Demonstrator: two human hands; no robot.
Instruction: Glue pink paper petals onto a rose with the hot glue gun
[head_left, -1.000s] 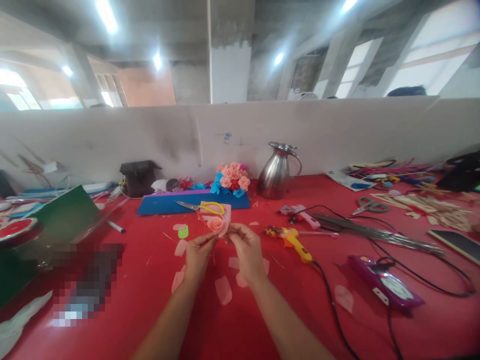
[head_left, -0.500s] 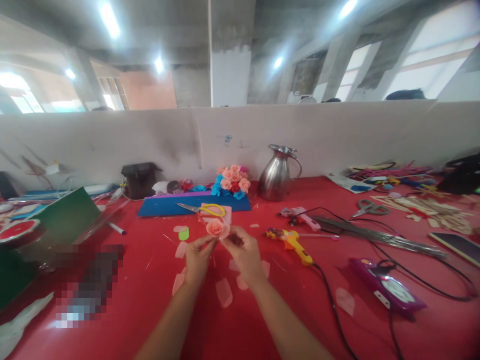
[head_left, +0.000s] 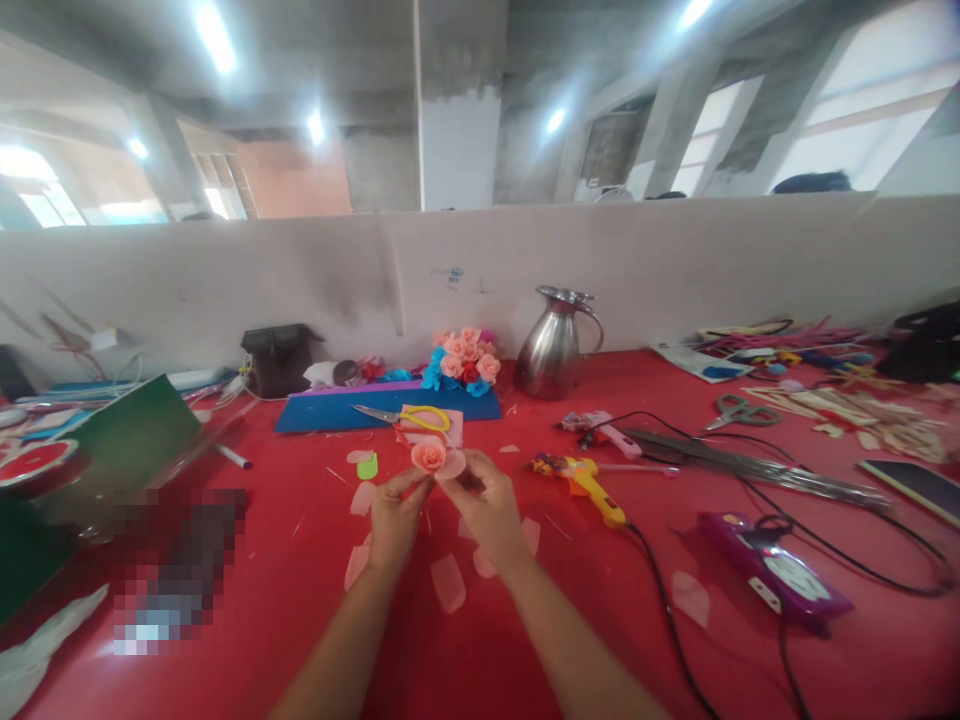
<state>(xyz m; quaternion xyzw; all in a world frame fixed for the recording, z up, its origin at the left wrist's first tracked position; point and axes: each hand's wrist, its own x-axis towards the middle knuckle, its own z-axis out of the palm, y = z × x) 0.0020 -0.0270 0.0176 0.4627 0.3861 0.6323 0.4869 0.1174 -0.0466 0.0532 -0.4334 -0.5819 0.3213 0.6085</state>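
A pink paper rose [head_left: 428, 455] is pinched by its base in my left hand [head_left: 395, 518]. Between the fingertips of my right hand [head_left: 489, 508] is a loose pink petal [head_left: 452, 464], held against or just beside the rose's right side; whether they touch is unclear. Behind the rose, scissors with yellow and orange handles [head_left: 427, 416] lie across a pink sheet [head_left: 454, 430]. Several cut petals are scattered around my hands, one petal [head_left: 448, 584] between my forearms. A yellow glue gun [head_left: 592, 492] rests to the right.
A blue board [head_left: 330, 412] lies at the back, with a bunch of pink, red and blue flowers [head_left: 465, 362] and a steel jug [head_left: 553, 345] beside it. On the right are a purple power strip [head_left: 780, 580], black cords, wire stems [head_left: 780, 475] and grey scissors [head_left: 739, 412].
The petal in my right hand has come slightly away from the rose and shows more plainly at its right. The rose has shifted a little to the left.
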